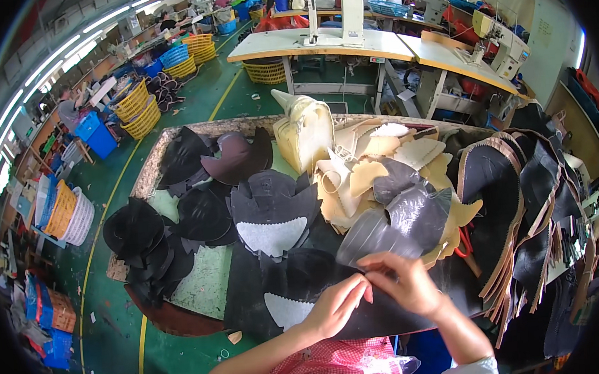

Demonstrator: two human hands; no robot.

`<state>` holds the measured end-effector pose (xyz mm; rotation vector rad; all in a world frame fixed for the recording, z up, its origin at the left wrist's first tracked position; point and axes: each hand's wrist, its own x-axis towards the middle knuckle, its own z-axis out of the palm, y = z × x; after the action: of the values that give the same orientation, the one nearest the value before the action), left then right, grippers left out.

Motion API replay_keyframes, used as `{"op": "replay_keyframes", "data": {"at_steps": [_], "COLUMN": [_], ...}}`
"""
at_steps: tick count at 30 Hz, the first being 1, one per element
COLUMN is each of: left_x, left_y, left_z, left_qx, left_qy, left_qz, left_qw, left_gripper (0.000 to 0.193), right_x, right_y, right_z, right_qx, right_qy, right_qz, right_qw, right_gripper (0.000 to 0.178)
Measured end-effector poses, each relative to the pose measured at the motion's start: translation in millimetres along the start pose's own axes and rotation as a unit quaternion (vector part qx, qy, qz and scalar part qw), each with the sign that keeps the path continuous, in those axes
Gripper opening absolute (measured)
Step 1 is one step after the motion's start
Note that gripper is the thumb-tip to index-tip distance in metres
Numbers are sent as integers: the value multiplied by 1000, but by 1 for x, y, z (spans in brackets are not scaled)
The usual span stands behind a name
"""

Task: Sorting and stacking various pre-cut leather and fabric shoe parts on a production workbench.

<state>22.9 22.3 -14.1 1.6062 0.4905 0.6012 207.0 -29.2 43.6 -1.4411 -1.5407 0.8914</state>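
My left hand and my right hand meet above the near side of a worktable, fingertips almost touching. The right fingers are closed at the lower edge of a dark, shiny leather piece, which is smeared by motion. Pinched together, the left fingers hide whatever is between them. Just left lie black shoe-upper pieces with a pale zigzag-edged patch, and another such patch is nearer me. Beyond the right hand rest a black leather piece and beige lining pieces.
A yellowish shoe last stands at the table's far edge. Red-handled scissors lie at right, beside hanging strips of stacked black pieces. Dark cut pieces pile up on the left. Sewing machines stand beyond; yellow baskets line the aisle.
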Motion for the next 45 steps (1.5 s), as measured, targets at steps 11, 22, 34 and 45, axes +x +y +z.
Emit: {"op": "replay_keyframes", "data": {"at_steps": [11,22,34,45], "left_x": [-9,-20,-22,-37], "left_y": [0,8,-1,-9], "left_z": [0,5,-14,-4], "left_qx": [79,180,-165,-158], "left_qy": [50,68,-8,-67], "left_qz": [-35,-22,-248,-86], "left_qw": [995,981,955,981], "left_gripper": [18,9,47,26], "right_x": [-21,-35,-36,-16], "right_y": [12,-7,23,39], "right_z": [17,30,35,26], "right_qx": [21,-16,144,55], "right_qy": [57,95,12,189], "right_qz": [25,42,132,65], "right_qw": [998,995,981,978], "right_gripper": [15,16,12,29]}}
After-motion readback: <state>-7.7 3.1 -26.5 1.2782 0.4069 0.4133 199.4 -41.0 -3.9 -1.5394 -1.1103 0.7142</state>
